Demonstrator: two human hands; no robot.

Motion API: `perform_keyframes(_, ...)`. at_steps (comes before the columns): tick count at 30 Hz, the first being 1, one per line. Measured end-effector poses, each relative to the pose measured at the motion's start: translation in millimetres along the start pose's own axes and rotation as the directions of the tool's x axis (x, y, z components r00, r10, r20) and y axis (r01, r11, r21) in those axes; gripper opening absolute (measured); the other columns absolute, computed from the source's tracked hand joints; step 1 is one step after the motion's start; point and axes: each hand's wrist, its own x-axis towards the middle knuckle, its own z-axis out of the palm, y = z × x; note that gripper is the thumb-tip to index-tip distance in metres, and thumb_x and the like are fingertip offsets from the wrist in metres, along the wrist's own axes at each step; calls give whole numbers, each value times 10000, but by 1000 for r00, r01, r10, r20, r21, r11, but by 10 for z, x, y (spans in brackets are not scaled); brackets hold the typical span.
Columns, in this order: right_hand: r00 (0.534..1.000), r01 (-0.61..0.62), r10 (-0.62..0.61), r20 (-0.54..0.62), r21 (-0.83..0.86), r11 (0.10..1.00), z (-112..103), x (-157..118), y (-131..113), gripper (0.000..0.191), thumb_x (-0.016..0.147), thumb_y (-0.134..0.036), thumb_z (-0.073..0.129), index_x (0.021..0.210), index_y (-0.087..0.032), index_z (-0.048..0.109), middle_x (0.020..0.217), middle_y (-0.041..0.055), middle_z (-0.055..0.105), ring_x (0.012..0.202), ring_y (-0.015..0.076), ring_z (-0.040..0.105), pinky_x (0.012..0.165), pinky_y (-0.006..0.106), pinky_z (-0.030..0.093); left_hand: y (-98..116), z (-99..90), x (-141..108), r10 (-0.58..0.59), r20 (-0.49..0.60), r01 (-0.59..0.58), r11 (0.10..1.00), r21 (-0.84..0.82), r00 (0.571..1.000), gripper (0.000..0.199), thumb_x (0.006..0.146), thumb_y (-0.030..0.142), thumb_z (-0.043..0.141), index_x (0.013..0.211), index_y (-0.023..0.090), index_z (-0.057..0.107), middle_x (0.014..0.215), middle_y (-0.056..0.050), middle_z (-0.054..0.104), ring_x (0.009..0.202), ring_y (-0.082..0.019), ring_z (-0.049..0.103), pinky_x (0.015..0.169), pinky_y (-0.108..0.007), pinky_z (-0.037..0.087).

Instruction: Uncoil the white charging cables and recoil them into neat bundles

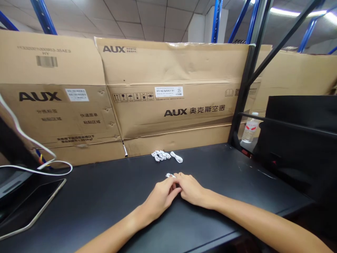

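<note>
Left hand (157, 201) and right hand (190, 189) meet at a small white piece (170, 175) on the tabletop (223, 175). Can't tell if either grip is pinching it. A loose grip could drop it or snag the nearby white cables (160, 155).

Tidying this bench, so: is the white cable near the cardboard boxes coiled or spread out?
Coiled: the white cable lies in tight looped bundles on the black table, not stretched out.
</note>
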Motion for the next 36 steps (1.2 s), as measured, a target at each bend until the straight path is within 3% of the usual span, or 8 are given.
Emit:
perform_keyframes(7, 999, 28, -26, 32, -49, 998, -50, -21, -37, 384, 786, -78, 386, 1149, -135, 496, 987, 105, 597, 870, 212, 573, 720, 301, 401, -6, -43, -7, 58, -8, -57, 995, 86, 998, 156, 910, 248, 436, 932, 216, 588, 770, -21, 641, 663, -148, 602, 647, -253, 460)
perform_keyframes(13, 993, 108, -98, 64, -166, 980, -135, -64, -49, 432, 838, -165, 362, 1259, -89, 423, 1057, 150, 583, 804, 228, 599, 681, 329, 436, 5, -101, 35, 49, -196, -20, 989, 145, 979, 154, 873, 232, 491, 780, 196, 609, 788, -33, 578, 701, -146, 563, 659, -256, 452)
perform_keyframes(16, 988, 148, -131, 84, -251, 957, -150, -67, -57, 454, 804, -161, 397, 1246, -64, 432, 1063, 165, 576, 751, 229, 603, 639, 333, 451, 9, -129, 64, 1, -216, 17, 997, 79, 976, 144, 858, 238, 516, 759, 199, 613, 952, -59, 603, 873, -178, 579, 775, -295, 460)
perform_keyframes(20, 979, 203, -182, 94, -330, 922, -149, -50, -91, 354, 793, -137, 399, 1110, -62, 537, 1013, 162, 588, 747, 238, 605, 597, 329, 460, -32, -134, 84, -134, -138, 123, 989, -85, 981, 133, 852, 263, 531, 776, 202, 622, 1124, -71, 623, 991, -203, 586, 838, -344, 453)
perform_keyframes(23, 974, 228, -208, 93, -325, 918, -143, -44, -104, 371, 790, -136, 407, 1128, -47, 531, 1073, 194, 578, 815, 263, 609, 631, 349, 475, -70, -129, 94, -220, -95, 192, 952, -237, 971, 100, 826, 256, 564, 796, 196, 637, 1096, -80, 651, 998, -216, 603, 819, -350, 468)
perform_keyframes(28, 967, 255, -243, 78, -253, 933, -150, -48, -97, 403, 785, -139, 423, 1173, -60, 498, 1169, 207, 546, 915, 276, 601, 682, 351, 476, -97, -124, 108, -243, -80, 187, 883, -430, 967, 68, 788, 246, 612, 783, 180, 630, 971, -66, 673, 984, -210, 612, 855, -350, 472)
perform_keyframes(36, 967, 241, -226, 115, -131, 962, -159, -40, -72, 271, 815, -173, 448, 1051, -122, 571, 1055, 134, 579, 810, 212, 593, 696, 315, 451, -86, -132, 109, -255, -79, 194, 873, -447, 964, 87, 754, 246, 655, 750, 161, 634, 869, -49, 657, 831, -180, 616, 791, -319, 480)
